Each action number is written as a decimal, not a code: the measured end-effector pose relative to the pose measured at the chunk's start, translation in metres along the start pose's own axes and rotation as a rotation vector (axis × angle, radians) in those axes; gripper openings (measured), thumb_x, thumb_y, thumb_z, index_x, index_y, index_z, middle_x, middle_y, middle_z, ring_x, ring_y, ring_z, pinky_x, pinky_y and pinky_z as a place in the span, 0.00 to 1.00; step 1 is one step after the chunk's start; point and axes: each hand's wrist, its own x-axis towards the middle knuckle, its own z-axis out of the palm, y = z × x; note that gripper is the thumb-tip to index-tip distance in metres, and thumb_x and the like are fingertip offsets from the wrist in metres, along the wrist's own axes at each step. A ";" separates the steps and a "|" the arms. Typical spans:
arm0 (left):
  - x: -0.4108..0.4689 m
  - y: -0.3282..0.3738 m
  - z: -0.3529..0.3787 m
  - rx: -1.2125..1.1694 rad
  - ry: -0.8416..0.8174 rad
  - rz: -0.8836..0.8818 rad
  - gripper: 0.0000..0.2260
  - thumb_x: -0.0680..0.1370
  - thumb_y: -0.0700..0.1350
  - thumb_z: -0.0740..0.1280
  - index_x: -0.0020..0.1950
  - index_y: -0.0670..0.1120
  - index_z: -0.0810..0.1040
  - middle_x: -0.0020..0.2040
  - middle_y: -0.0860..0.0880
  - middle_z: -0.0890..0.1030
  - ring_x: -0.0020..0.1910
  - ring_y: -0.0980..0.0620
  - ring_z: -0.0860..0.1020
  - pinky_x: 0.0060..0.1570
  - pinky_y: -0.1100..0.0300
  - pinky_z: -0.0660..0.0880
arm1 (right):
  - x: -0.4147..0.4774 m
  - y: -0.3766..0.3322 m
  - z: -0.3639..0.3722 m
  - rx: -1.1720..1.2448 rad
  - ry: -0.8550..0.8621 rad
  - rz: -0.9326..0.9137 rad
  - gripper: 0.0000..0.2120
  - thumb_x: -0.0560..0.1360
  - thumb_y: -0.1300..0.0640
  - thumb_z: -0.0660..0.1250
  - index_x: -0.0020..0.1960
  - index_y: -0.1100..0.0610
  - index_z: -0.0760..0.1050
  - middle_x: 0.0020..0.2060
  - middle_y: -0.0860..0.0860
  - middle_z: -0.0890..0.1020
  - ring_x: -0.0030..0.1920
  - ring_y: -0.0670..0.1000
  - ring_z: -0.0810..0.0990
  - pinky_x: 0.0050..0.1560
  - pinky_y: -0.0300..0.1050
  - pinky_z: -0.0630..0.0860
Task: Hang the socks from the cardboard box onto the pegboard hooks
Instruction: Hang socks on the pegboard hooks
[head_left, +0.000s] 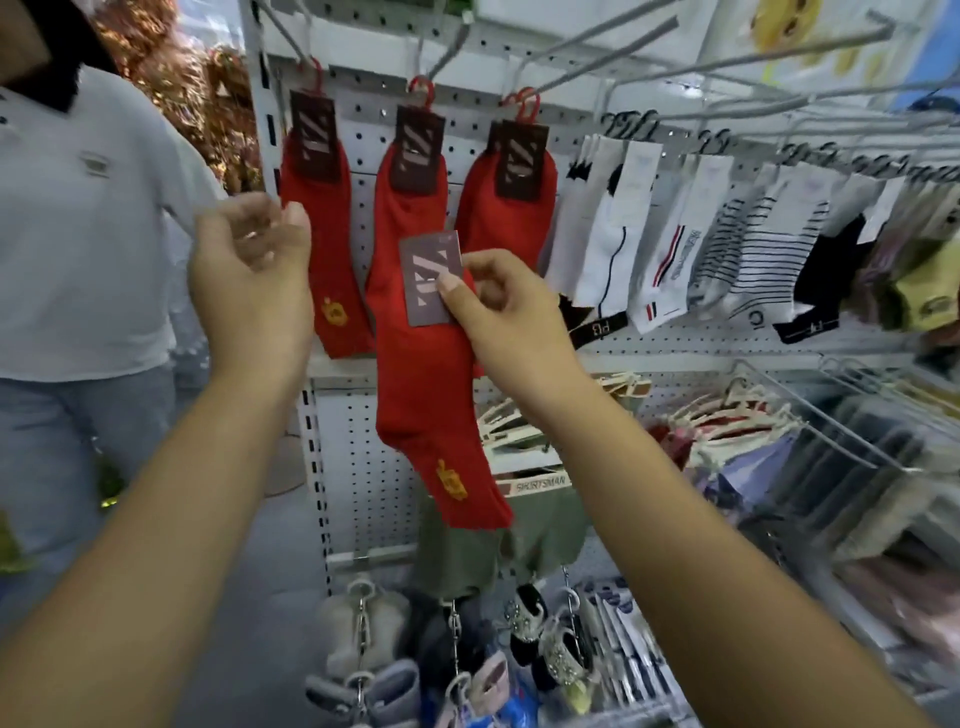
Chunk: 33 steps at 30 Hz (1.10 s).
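A white pegboard (358, 441) is filling the middle of the view, with long grey hooks (613, 31) sticking out from its upper part. At the left, another person in a white shirt (78, 234) is standing beside it. A row of white and striped socks (675, 234) is hanging along the hooks on the right. Three red sock pairs are hanging side by side from the upper hooks by red hangers: the left pair (327, 234), the middle pair (415, 218) and the right pair (498, 213).

A fourth red sock pair (431, 405) is dangling in front of the middle pair, lower than the hooks and on none of them, with its toe pointing down and to the right. It is hanging below and to the left of the right hand (509, 306), which is pinching the pair's dark card label (428, 278) at its right edge, thumb pressing on the front. The left hand (249, 275) is hovering, raised and empty, fingers loosely curled, just beside the left pair.
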 end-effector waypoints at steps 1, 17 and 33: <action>0.015 0.000 -0.004 0.008 -0.025 0.022 0.12 0.78 0.56 0.68 0.59 0.55 0.77 0.56 0.53 0.82 0.52 0.53 0.82 0.56 0.52 0.81 | 0.010 -0.003 0.013 -0.018 0.006 -0.023 0.10 0.80 0.52 0.68 0.57 0.57 0.77 0.40 0.53 0.81 0.41 0.50 0.79 0.43 0.50 0.78; 0.150 -0.002 0.019 0.080 -0.415 0.379 0.13 0.81 0.51 0.67 0.64 0.52 0.81 0.64 0.54 0.80 0.65 0.60 0.76 0.60 0.67 0.74 | 0.138 -0.035 0.094 -0.095 0.216 -0.237 0.08 0.80 0.58 0.68 0.57 0.59 0.79 0.31 0.42 0.74 0.30 0.39 0.70 0.35 0.34 0.68; 0.093 -0.056 0.002 0.259 -0.310 0.453 0.17 0.78 0.52 0.70 0.65 0.48 0.79 0.68 0.50 0.72 0.70 0.55 0.69 0.72 0.53 0.69 | 0.083 0.004 0.085 -0.246 0.207 -0.086 0.14 0.78 0.55 0.71 0.62 0.57 0.79 0.51 0.49 0.85 0.50 0.45 0.82 0.53 0.33 0.77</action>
